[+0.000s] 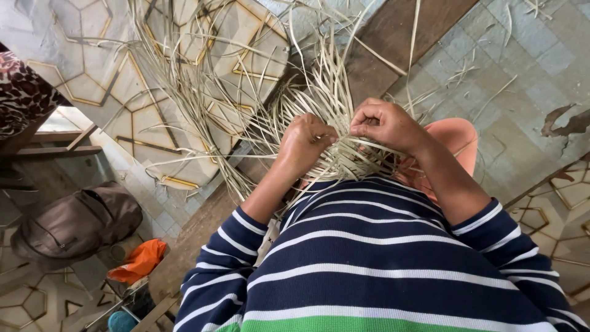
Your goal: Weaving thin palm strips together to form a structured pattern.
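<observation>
A woven piece of pale dried-leaf strips (344, 161) rests against my striped shirt, with many loose strips (203, 92) fanning out over the floor. My left hand (305, 140) is closed around strips at the woven edge. My right hand (382, 123) pinches strips just beside it, the two hands almost touching. Both arms wear navy sleeves with white stripes, pushed up to the forearms.
A pink plastic stool (456, 142) shows behind my right forearm. A brown bag (77, 222) and an orange cloth (141, 259) lie at the lower left. A wooden beam (393, 43) crosses the patterned tile floor. Patterned fabric (21, 92) is at the left edge.
</observation>
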